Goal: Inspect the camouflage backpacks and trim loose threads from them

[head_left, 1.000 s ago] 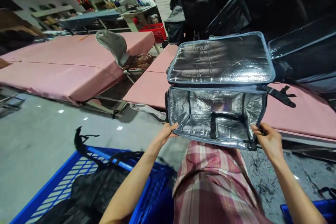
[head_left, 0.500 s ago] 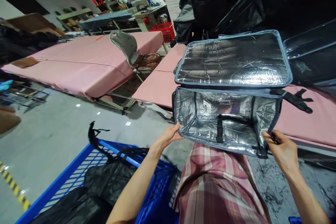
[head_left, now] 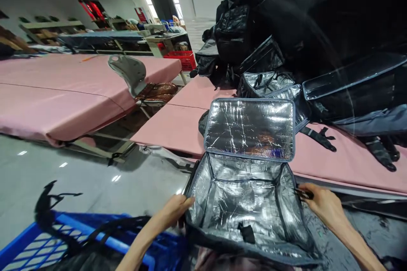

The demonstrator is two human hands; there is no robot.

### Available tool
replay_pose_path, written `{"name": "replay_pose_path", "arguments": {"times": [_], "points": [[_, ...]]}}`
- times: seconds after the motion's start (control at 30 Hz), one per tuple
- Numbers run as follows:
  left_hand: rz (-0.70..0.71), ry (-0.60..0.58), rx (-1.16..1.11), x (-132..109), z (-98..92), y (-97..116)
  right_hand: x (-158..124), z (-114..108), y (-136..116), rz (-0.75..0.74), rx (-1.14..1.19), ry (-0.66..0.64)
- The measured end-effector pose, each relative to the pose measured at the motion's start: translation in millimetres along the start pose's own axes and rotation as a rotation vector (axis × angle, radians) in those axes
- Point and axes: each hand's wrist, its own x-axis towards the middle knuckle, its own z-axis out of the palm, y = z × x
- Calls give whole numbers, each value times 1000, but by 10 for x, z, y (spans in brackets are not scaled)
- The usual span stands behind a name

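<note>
An insulated bag [head_left: 244, 203] with a silver foil lining faces me, its foil-lined lid [head_left: 251, 129] flipped back towards the pink table. My left hand [head_left: 178, 207] is closed on the bag's left rim, thumb on the inner side. At the right wall my right hand [head_left: 321, 199] is closed round small dark thread snips [head_left: 304, 194], their tips pointing at the lining. A short black strap [head_left: 247, 233] lies inside at the near wall. The bag's underside is hidden from view.
A blue plastic crate [head_left: 121, 241] with black bags stands at lower left. Behind the open bag, on a pink-covered table [head_left: 178, 123], are another foil-lined bag [head_left: 270, 84] and a heap of black bags [head_left: 235, 29]. A grey chair [head_left: 129, 74] stands left.
The bag has come lower and closer to me, tilted so its inside faces up more. Both hands moved down with it. My view has shifted up and to the right.
</note>
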Motion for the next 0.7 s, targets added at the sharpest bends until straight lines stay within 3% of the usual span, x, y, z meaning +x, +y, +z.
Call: {"name": "replay_pose_path", "arguments": {"times": [0.1, 0.2, 0.27, 0.37, 0.5, 0.6, 0.7], "points": [[-2, 33, 72, 102, 98, -65, 317, 35, -379, -212, -195, 158], [90, 140, 178, 59, 153, -142, 667, 139, -781, -482, -296, 143], [127, 180, 215, -23, 196, -196, 845, 233, -946, -561, -320, 163], [132, 202, 216, -154, 284, -293, 976, 302, -983, -603, -313, 184], [138, 264, 228, -241, 372, -432, 909, 130, -854, -613, -238, 253], [154, 318, 233, -258, 382, -500, 674, -175, -841, -667, -104, 332], [175, 362, 219, -266, 371, -542, 374, -526, -909, -728, 4, 286]]}}
